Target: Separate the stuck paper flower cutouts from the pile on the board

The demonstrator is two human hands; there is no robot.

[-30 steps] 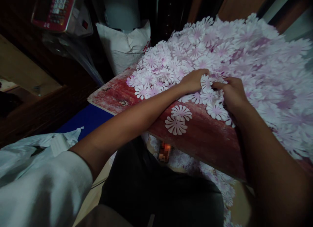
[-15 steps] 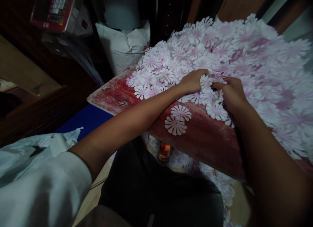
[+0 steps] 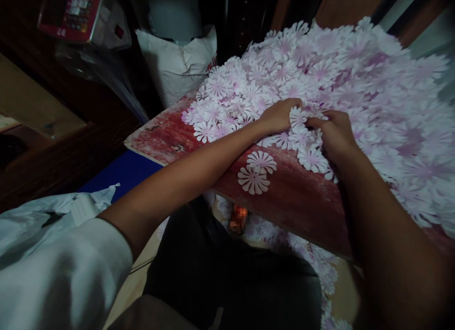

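White-and-lilac fabric flower petals (image 3: pixel 320 74) lie heaped over a red wooden board (image 3: pixel 305 192). At the heap's near edge, my left hand (image 3: pixel 282 115) is closed with its fingertips hidden among the flowers. A flower piece (image 3: pixel 297 119) stands upright between the two hands, by the left fingertips. Close on its right, my right hand (image 3: pixel 337 133) has thumb and forefinger pinched together at the same flowers. Two loose flower pieces (image 3: pixel 256 173) lie flat on the board below my left forearm.
A red-faced scale with a keypad (image 3: pixel 73 14) is at the upper left. Beside the board stands a white sack (image 3: pixel 177 64). Plastic bags (image 3: pixel 46 216) lie at the left. More flower pieces (image 3: pixel 277 235) are scattered on the floor below the board.
The hands keep nearly the same hold and place at the flowers. The whole view has shifted very slightly.
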